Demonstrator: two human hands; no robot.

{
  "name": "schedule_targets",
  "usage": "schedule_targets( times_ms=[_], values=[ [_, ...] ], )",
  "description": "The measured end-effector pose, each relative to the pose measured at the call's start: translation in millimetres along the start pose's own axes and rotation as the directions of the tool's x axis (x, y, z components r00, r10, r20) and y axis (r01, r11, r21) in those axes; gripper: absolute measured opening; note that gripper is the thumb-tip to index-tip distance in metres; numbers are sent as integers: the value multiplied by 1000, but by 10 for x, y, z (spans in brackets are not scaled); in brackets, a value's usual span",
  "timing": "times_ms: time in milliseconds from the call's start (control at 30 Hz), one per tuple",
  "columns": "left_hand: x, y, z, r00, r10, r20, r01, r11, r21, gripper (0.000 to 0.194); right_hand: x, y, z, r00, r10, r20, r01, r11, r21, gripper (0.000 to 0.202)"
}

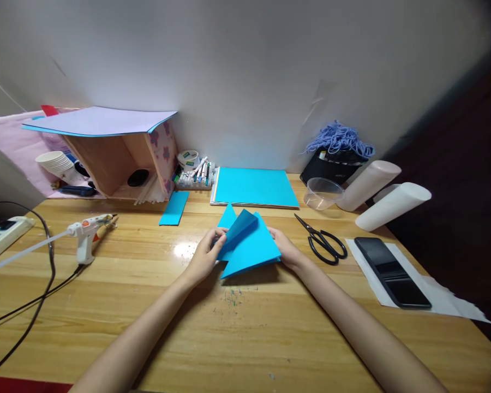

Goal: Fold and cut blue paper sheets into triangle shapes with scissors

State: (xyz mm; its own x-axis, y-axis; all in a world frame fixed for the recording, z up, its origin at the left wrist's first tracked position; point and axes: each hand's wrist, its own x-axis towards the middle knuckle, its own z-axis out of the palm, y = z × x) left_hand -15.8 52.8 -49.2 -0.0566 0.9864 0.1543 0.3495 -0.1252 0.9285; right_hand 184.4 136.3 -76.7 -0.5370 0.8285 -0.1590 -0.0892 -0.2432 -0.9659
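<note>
A folded piece of blue paper point(253, 245) with pointed corners is held above the middle of the wooden table point(229, 344). My left hand point(208, 254) pinches its left side, with thumb and fingers closed on it. At its right edge my right hand point(283, 248) grips it, the fingertips partly hidden behind the paper. One darker flap stands up between the hands. Tiny dark scraps lie on the table just below the paper. Black-handled scissors point(325, 245) rest to the right of my right hand.
A glue gun point(88, 234) with its cable lies at left, near a power strip point(4, 237). Behind are a cardboard box point(161, 153), a blue strip point(174, 208), markers point(200, 172), blue sheets point(253, 186), a clear bowl point(323, 195) and white rolls point(393, 206). A phone point(390, 270) lies right.
</note>
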Motion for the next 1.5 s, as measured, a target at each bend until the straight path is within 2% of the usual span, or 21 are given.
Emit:
schedule_targets(
  times_ms=[233,433,633,733,900,1100,1267,1367,1433,1500],
  values=[
    [-66,36,70,983,72,168,-55,993,-102,18,27,31,-6,995,-25,-95,31,997,65,37],
    [-102,73,79,969,80,233,-72,997,-40,18,34,45,2,992,-46,-122,56,995,83,35],
    [-168,60,131,946,54,319,-100,987,127,65,27,50,23,992,-51,-115,56,998,40,33],
    [-180,29,157,939,53,340,-117,979,169,71,10,51,42,995,-39,-97,44,998,44,36],
    [-174,58,145,929,53,366,-134,970,201,70,5,54,55,996,-55,-76,59,997,58,41],
    [-186,119,106,924,36,381,-118,974,193,65,35,122,27,980,-142,-136,137,990,-45,35],
    [-183,103,91,935,22,355,-80,986,148,51,77,227,2,889,-363,-278,296,921,-254,29],
    [-154,71,80,956,6,294,-24,998,59,42,90,236,-2,918,-300,-260,264,951,-162,35],
    [-120,35,64,972,-11,233,7,1000,19,40,86,216,-1,938,-250,-240,239,968,-75,48],
    [-79,-8,40,984,-34,177,31,999,19,38,74,186,-1,933,-261,-247,254,965,-61,63]
  ],
)
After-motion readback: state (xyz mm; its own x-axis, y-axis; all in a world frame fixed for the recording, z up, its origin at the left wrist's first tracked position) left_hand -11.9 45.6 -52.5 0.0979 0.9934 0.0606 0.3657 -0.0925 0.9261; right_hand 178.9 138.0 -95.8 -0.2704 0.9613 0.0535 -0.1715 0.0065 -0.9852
